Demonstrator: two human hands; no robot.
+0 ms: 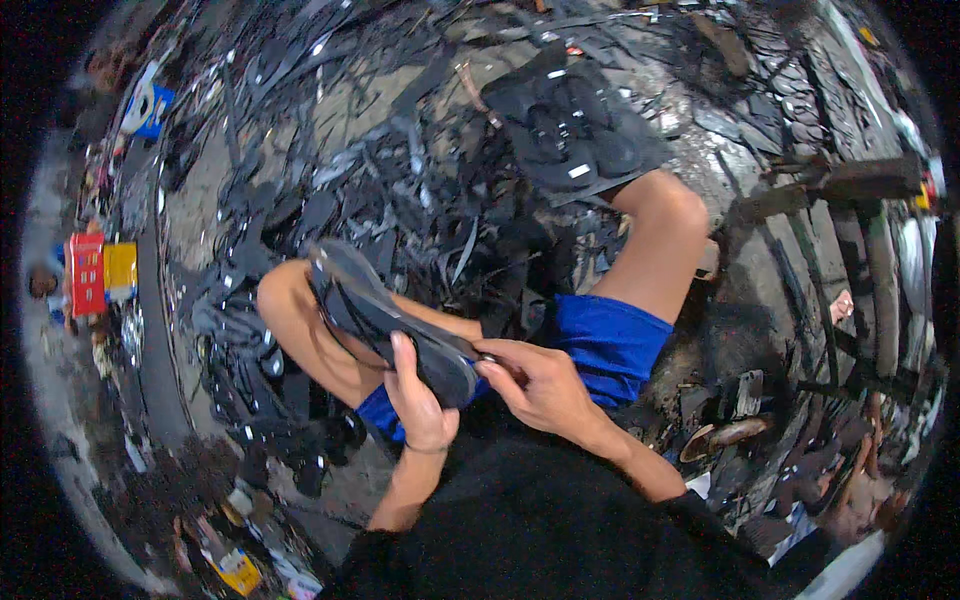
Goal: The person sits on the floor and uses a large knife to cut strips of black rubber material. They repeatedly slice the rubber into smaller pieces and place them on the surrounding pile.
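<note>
A black rubber sandal (362,300) lies slantwise over my left thigh and knee, its far end near the knee. My left hand (420,410) grips its near part from below, the thumb pressed along the side. At the sandal's near right edge, my right hand (540,388) has thumb and index finger pinched together. Whatever sits between those fingertips is too small and dark to name; it may be part of the sandal's edge. Beyond my right knee, several black sandals (570,130) lie side by side on the floor.
Black rubber strips and scraps (400,165) cover the ground around my legs. On the right stand a dark wooden piece (850,180) and long dark slats (885,280). Red box (86,273) and yellow box (121,270) are at the far left. A brown oval piece (730,433) lies right of me.
</note>
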